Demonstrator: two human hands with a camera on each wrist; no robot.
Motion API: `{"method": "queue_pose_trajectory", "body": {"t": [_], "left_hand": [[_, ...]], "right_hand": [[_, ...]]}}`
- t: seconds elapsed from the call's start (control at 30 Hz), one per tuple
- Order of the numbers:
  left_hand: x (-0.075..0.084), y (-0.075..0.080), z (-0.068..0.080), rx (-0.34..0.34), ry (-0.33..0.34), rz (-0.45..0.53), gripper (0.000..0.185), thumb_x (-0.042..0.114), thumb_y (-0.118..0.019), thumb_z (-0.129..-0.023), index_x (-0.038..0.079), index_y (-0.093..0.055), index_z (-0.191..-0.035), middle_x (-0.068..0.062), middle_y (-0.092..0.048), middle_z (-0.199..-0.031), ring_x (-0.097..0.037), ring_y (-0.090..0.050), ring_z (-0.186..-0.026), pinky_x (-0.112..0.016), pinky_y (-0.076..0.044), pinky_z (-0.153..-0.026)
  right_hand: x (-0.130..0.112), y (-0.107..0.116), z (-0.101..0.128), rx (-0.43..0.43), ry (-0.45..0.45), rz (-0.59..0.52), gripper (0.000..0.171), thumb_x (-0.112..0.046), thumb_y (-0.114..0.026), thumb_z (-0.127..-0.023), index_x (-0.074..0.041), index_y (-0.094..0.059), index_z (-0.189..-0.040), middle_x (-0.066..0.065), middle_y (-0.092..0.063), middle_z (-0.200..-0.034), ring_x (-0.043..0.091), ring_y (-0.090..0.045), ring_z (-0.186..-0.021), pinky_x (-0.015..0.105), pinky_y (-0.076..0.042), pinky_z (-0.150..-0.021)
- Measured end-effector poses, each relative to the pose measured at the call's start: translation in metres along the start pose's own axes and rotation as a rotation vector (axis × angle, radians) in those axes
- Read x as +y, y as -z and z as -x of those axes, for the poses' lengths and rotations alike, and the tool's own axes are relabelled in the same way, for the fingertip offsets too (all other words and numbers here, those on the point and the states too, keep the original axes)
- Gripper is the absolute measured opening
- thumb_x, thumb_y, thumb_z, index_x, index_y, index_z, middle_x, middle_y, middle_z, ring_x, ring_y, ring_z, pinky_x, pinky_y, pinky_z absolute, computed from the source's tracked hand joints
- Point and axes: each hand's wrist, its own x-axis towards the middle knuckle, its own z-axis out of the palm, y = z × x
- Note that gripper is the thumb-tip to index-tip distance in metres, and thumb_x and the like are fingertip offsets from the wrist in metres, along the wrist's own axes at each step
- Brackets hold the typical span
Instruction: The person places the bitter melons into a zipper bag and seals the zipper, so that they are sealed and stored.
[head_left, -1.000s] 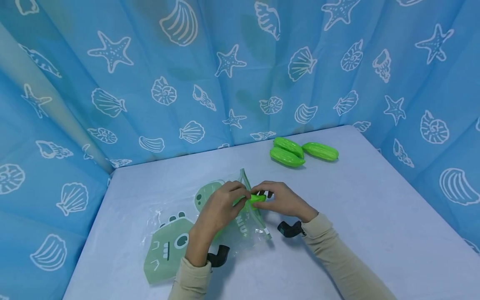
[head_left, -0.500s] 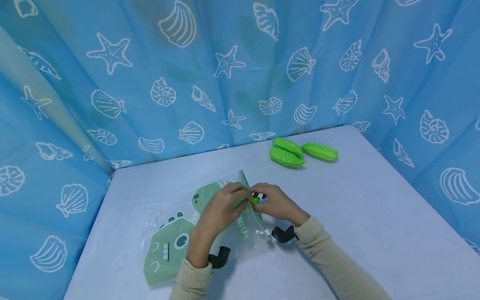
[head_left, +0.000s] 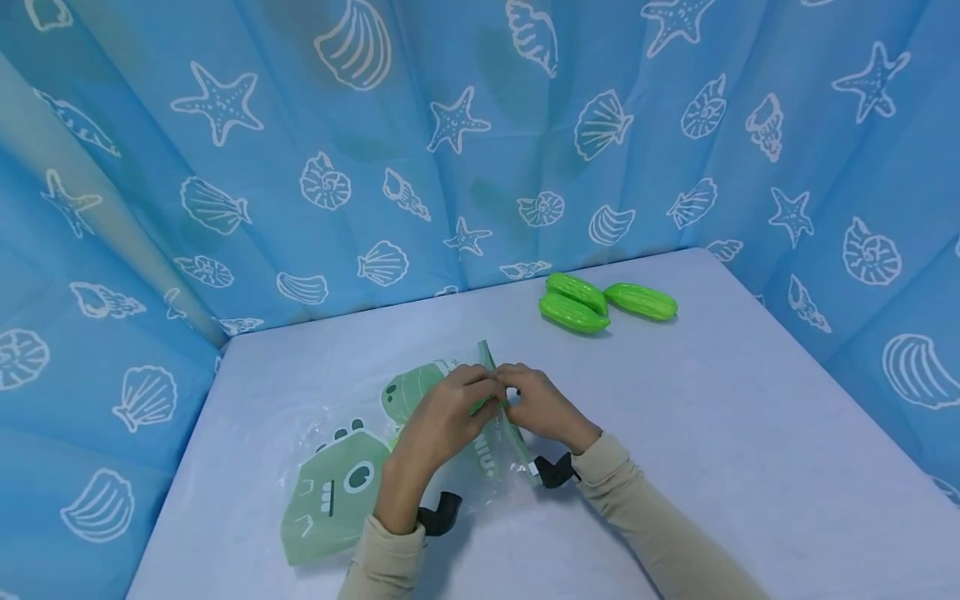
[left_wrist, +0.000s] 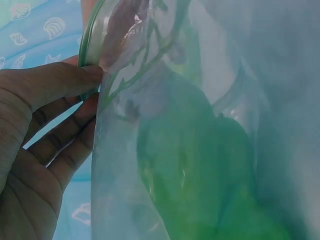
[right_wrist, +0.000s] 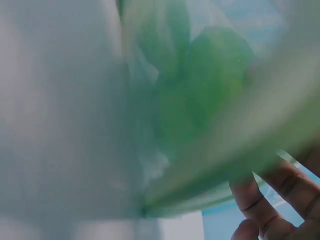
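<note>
A clear zip bag [head_left: 330, 508] with green dinosaur print lies on the table, its green-edged mouth facing right. My left hand [head_left: 442, 417] pinches the rim of the mouth between thumb and fingers, as the left wrist view shows at the zip strip [left_wrist: 90, 47]. My right hand [head_left: 543, 407] is at the same mouth, fingertips up against the left fingers. In the right wrist view its fingers [right_wrist: 250, 195] overlap the zip edge; I cannot tell what they hold. Green cucumber-like shapes [left_wrist: 175, 145] show blurred through the plastic.
Three glossy green ridged cucumber-like pieces [head_left: 573, 313] lie toward the back right of the white table [head_left: 750, 433]. A blue shell-print curtain [head_left: 465, 208] hangs along the back and sides. A black wrist camera [head_left: 438, 514] sits at the left cuff.
My right hand has moved left against the bag mouth. The green piece that stuck out between its fingers has gone into the bag, out of sight in the head view. The left hand stays put.
</note>
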Motion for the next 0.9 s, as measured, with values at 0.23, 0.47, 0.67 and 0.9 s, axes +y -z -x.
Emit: {"method": "queue_pose_trajectory", "body": {"t": [0.23, 0.47, 0.67, 0.9], "left_hand": [[-0.001, 0.000, 0.000, 0.012, 0.025, 0.012, 0.013, 0.008, -0.072, -0.079, 0.014, -0.070, -0.091, 0.006, -0.061, -0.100, -0.008, -0.054, -0.095, -0.020, -0.048, -0.079], [-0.003, 0.002, -0.001, 0.019, 0.016, -0.019, 0.015, 0.007, -0.072, -0.079, 0.017, -0.070, -0.090, 0.006, -0.062, -0.100, -0.007, -0.054, -0.094, -0.020, -0.047, -0.079], [-0.002, 0.003, -0.001, -0.007, 0.047, -0.026, 0.016, 0.005, -0.072, -0.078, 0.015, -0.070, -0.091, 0.008, -0.061, -0.097, -0.005, -0.054, -0.091, -0.019, -0.048, -0.078], [0.000, 0.000, 0.000, -0.015, 0.031, -0.020, 0.016, 0.005, -0.071, -0.078, 0.017, -0.069, -0.089, 0.008, -0.061, -0.097, -0.005, -0.054, -0.090, -0.018, -0.047, -0.075]], "right_hand": [[-0.001, -0.001, -0.002, -0.041, -0.054, 0.053, 0.043, 0.009, -0.053, -0.082, -0.019, -0.061, -0.115, -0.003, -0.060, -0.110, 0.015, -0.053, -0.097, 0.031, -0.047, -0.072], [0.002, 0.015, -0.008, 0.067, 0.006, 0.087, 0.026, -0.021, -0.062, -0.089, -0.017, -0.061, -0.115, -0.004, -0.059, -0.108, 0.016, -0.054, -0.093, 0.036, -0.048, -0.075], [0.014, 0.042, -0.014, 0.256, -0.067, 0.148, 0.026, -0.032, -0.062, -0.088, -0.018, -0.063, -0.110, -0.003, -0.060, -0.107, 0.018, -0.053, -0.094, 0.041, -0.047, -0.075], [0.041, 0.078, -0.011, 0.422, -0.215, 0.289, 0.033, -0.029, -0.064, -0.087, -0.012, -0.062, -0.114, 0.005, -0.061, -0.109, 0.025, -0.048, -0.108, 0.045, -0.032, -0.091]]}}
